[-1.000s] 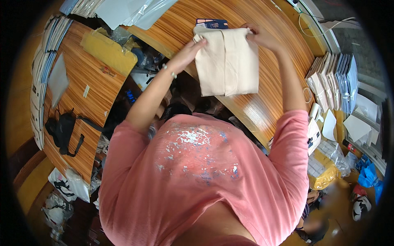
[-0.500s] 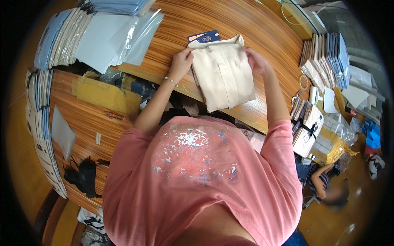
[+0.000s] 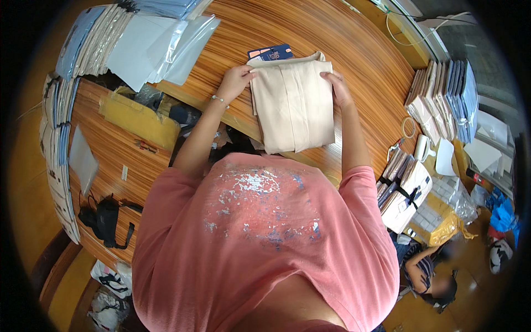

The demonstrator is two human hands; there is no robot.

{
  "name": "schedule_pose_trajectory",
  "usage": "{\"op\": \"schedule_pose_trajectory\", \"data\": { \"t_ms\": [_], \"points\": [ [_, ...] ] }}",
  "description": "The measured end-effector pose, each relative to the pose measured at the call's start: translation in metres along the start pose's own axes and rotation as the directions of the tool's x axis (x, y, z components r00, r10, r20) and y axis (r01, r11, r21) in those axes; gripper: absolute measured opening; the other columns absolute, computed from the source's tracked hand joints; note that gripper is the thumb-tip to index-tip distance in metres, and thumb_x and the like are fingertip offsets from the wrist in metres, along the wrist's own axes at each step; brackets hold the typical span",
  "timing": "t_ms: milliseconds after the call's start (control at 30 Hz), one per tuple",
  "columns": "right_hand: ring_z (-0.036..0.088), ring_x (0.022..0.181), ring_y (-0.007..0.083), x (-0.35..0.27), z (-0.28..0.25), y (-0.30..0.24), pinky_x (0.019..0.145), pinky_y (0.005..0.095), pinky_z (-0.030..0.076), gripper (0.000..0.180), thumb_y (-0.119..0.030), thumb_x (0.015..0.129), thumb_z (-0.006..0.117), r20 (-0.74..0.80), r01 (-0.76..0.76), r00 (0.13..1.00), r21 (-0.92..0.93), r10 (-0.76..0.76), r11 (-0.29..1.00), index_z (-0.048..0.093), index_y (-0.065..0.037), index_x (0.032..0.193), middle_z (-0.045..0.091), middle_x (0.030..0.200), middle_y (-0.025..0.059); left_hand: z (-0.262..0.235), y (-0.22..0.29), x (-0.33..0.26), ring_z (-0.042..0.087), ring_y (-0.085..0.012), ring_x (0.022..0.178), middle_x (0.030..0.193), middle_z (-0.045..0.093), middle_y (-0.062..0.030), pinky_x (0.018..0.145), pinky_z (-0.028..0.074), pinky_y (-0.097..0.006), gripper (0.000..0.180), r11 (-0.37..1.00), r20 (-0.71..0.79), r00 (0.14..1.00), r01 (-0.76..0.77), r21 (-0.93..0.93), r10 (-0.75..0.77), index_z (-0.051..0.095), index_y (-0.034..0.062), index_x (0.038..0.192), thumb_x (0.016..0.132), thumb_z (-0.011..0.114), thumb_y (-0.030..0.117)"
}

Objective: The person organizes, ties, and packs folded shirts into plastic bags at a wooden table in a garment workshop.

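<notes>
A folded cream shirt (image 3: 293, 108) lies on the wood-grain table in front of me, a strip like a placket running down its middle. Its collar end points away from me. Beyond that end, a navy hang tag (image 3: 270, 52) with an orange and white part sticks out, partly covered by the cloth. My left hand (image 3: 238, 80) pinches the shirt's far left corner between thumb and fingers. On the far right edge, my right hand (image 3: 337, 88) grips the cloth, fingers bent and thumb along the side.
Clear plastic bags (image 3: 160, 47) lie at the far left beside stacked packed garments (image 3: 99, 41). More packed garments (image 3: 442, 99) stand at the right, with a tied bundle (image 3: 406, 188) nearer. Scissors (image 3: 146, 146) and a black bag (image 3: 110, 221) lie left. A person (image 3: 423, 271) is at lower right.
The shirt sits slightly further left in view and straighter, its front smoother. Both hands keep to its far corners, the right hand having shifted left with it. The whole view has turned a little.
</notes>
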State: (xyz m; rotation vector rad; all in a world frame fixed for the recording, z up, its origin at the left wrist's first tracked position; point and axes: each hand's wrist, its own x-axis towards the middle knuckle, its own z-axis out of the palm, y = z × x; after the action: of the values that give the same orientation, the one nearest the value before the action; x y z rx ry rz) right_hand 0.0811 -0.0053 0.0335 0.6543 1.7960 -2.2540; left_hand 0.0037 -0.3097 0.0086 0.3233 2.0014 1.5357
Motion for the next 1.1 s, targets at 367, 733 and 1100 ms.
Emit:
{"op": "schedule_pose_trajectory", "data": {
  "t_ms": [367, 733, 1100],
  "points": [
    [0.060, 0.079, 0.0151, 0.006, -0.001, 0.000, 0.070, 0.0280, 0.049, 0.030, -0.008, 0.079, 0.056, 0.052, 0.007, 0.999, 0.172, -0.016, 0.985, 0.057, 0.000, 0.108, 0.062, 0.094, 0.0083, 0.010, -0.004, -0.008, 0.061, -0.0135, 0.080, 0.098, 0.061, -0.0095, 0.070, 0.051, -0.025, 0.024, 0.879, -0.125, 0.981, 0.074, -0.471, -0.150, 0.054, -0.0037, 0.108, 0.086, 0.053, 0.005],
    [0.059, 0.090, 0.0160, 0.003, 0.013, -0.013, 0.078, 0.0291, 0.048, 0.043, -0.007, 0.079, 0.059, -0.008, 0.030, 1.000, 0.260, -0.029, 0.965, 0.052, -0.002, 0.121, 0.061, 0.102, 0.0093, 0.021, -0.004, 0.011, 0.058, -0.0091, 0.059, 0.067, 0.060, -0.0033, 0.051, 0.046, -0.021, 0.012, 0.861, -0.484, 0.825, -0.009, 0.508, 0.294, 0.057, 0.0010, 0.085, 0.088, 0.050, 0.011],
    [0.061, 0.080, 0.0140, 0.024, 0.005, -0.001, 0.066, 0.0254, 0.050, 0.048, -0.003, 0.078, 0.059, -0.106, 0.037, 0.994, 0.160, -0.020, 0.986, 0.049, -0.003, 0.125, 0.063, 0.095, 0.0071, -0.006, 0.006, 0.018, 0.063, -0.0174, 0.065, 0.082, 0.062, -0.0103, 0.060, 0.055, -0.027, 0.023, 0.919, -0.160, 0.943, 0.230, -0.321, -0.293, 0.057, -0.0001, 0.092, 0.091, 0.048, 0.021]
  ]
}}
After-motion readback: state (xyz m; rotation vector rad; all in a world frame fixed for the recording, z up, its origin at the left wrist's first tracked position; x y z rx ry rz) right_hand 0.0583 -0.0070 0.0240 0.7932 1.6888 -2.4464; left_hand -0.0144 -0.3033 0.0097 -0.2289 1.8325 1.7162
